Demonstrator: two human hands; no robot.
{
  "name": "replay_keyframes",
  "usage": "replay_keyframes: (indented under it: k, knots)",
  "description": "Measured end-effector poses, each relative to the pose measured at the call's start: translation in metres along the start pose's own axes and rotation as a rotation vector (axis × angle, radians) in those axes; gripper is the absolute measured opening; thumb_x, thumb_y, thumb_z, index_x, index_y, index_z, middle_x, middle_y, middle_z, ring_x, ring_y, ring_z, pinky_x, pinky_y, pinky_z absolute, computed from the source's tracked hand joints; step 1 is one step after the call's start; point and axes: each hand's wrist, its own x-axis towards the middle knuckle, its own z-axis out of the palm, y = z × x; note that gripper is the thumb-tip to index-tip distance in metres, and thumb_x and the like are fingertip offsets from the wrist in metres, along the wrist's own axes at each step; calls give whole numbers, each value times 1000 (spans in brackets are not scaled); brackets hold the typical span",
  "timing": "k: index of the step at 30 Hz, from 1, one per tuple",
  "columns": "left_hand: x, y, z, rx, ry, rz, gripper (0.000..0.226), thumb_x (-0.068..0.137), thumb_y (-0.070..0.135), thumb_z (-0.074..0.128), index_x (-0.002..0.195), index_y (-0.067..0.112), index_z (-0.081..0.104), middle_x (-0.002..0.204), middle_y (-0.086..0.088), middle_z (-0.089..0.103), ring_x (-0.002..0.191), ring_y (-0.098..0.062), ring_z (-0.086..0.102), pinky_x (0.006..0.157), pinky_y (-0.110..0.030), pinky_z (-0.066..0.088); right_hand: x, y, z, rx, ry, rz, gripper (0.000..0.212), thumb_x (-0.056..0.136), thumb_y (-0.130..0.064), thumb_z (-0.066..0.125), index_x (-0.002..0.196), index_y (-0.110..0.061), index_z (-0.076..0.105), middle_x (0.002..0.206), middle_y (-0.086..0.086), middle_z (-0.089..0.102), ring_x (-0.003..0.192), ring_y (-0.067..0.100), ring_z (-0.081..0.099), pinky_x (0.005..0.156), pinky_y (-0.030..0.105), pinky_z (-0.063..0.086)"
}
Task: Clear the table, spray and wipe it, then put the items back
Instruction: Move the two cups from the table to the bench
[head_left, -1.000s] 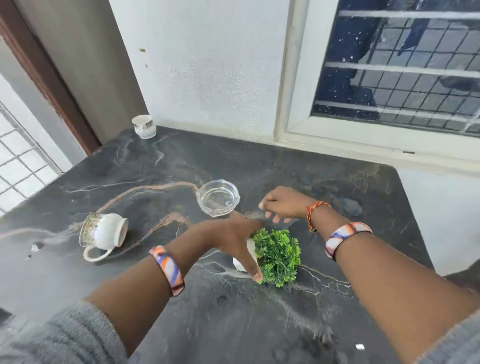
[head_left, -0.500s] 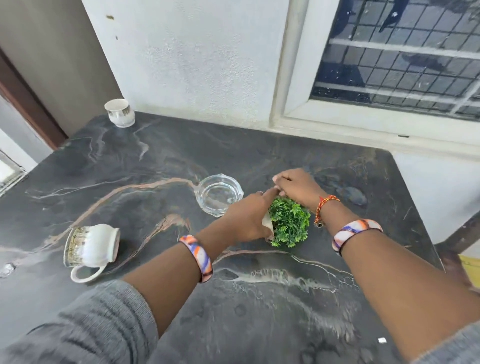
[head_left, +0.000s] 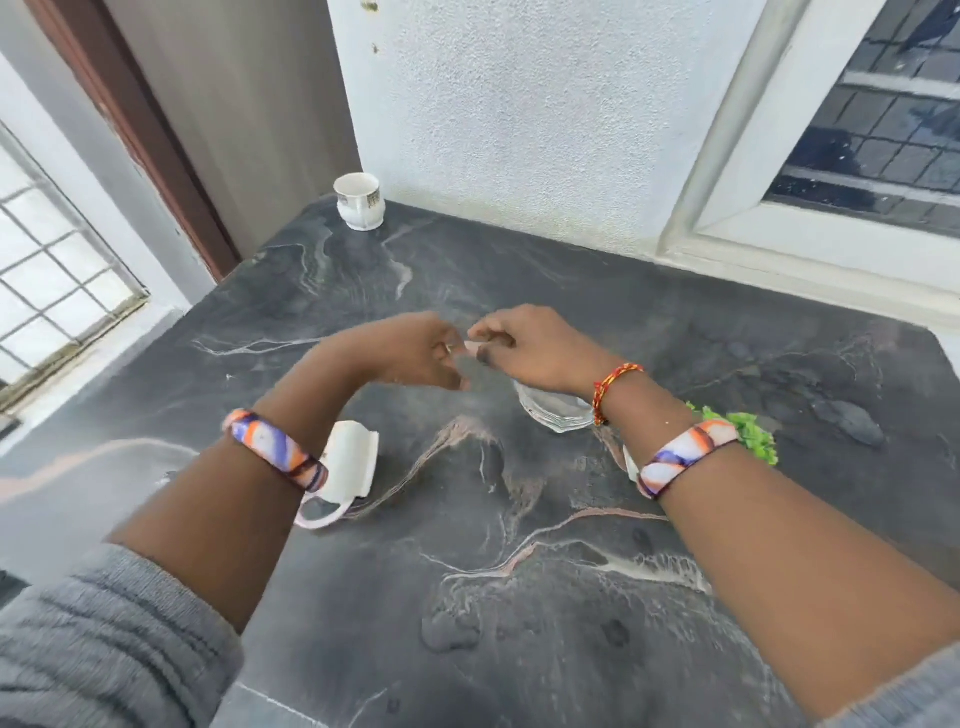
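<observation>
My left hand (head_left: 415, 353) and my right hand (head_left: 530, 348) hover together above the middle of the dark marble table (head_left: 519, 597), fingertips touching. The left fingers are curled with nothing seen in them. The right fingers pinch at a small pale bit I cannot make out. A small green plant (head_left: 748, 434) in a white pot stands behind my right forearm, mostly hidden. A clear glass bowl (head_left: 556, 413) sits under my right wrist. A white cup (head_left: 353, 462) lies on its side beneath my left wrist.
A second white cup (head_left: 359, 200) stands upright at the table's back left corner against the white wall (head_left: 519, 104). A window frame (head_left: 779, 234) runs along the back right. The table's left edge drops off beside a barred window (head_left: 52, 291).
Both hands have let go of the plant and risen to meet above the table. The plant now stands to the right of the glass bowl. My view has shifted left.
</observation>
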Motion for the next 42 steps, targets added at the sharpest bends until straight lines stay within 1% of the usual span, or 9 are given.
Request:
replay_keyframes:
  k: [4, 8, 11, 15, 20, 28, 32, 38, 42]
  knots:
    - [-20, -57, -10, -30, 41, -134, 31, 80, 8, 62, 111, 4, 60, 108, -16, 66, 102, -30, 62, 87, -31, 47, 17, -44, 47, 25, -420, -116, 65, 78, -49, 65, 134, -24, 42, 119, 7, 60, 107, 22, 57, 97, 33, 43]
    - [-27, -96, -11, -182, 10, -247, 50, 75, -5, 64, 123, 2, 53, 114, -16, 63, 108, -30, 58, 98, -38, 47, 30, -75, 87, -86, -525, -221, 79, 63, -55, 76, 125, -13, 46, 117, 6, 61, 105, 24, 57, 92, 33, 46]
    - [-20, -112, -10, -279, 31, -243, 33, 80, -5, 57, 113, 0, 58, 101, -11, 63, 95, -23, 57, 83, -33, 48, 37, -80, 97, -167, -492, -271, 81, 59, -50, 80, 124, -14, 47, 122, 4, 58, 112, 22, 52, 84, 24, 40]
    - [7, -121, -16, -480, 213, -207, 19, 85, 4, 58, 104, 9, 58, 89, -7, 59, 83, -17, 53, 63, -12, 48, 43, -69, 93, -61, -407, -290, 46, 56, -34, 84, 92, -21, 58, 84, -7, 57, 80, 14, 54, 62, 24, 39]
    - [76, -132, -37, -268, 474, -217, 55, 82, 18, 63, 130, 4, 39, 123, -19, 51, 114, -32, 50, 98, -36, 39, 56, -37, 67, 357, -213, -29, 43, 61, -12, 83, 94, -21, 58, 82, -10, 61, 70, 2, 55, 63, 10, 45]
    - [183, -156, -87, -238, 579, -384, 91, 80, 52, 59, 145, 11, 12, 147, -36, 12, 138, -46, 12, 111, -50, 21, 72, -2, 46, 718, 89, 258, 53, 63, -2, 81, 107, -17, 57, 92, -7, 65, 77, 1, 61, 69, 9, 49]
    - [214, -172, -95, -213, 517, -440, 83, 77, 56, 60, 139, 10, 29, 147, -32, 20, 138, -42, 18, 112, -46, 22, 72, 9, 47, 822, 181, 326, 59, 60, -2, 82, 112, -16, 57, 103, 0, 68, 92, 11, 64, 82, 21, 51]
    - [218, -182, -87, -273, 727, -304, 39, 82, 38, 60, 91, 1, 67, 104, -23, 63, 102, -38, 57, 85, -38, 45, 76, 13, 45, 921, 267, 345, 54, 55, 0, 82, 101, -19, 61, 98, 1, 69, 90, 14, 64, 83, 28, 51]
    - [198, -159, -78, -752, 663, -62, 30, 75, 33, 72, 63, 13, 53, 69, -9, 48, 66, -18, 46, 62, -28, 34, 70, 14, 35, 1004, 309, 336, 54, 61, 7, 78, 109, -12, 60, 106, 9, 69, 96, 21, 64, 89, 36, 50]
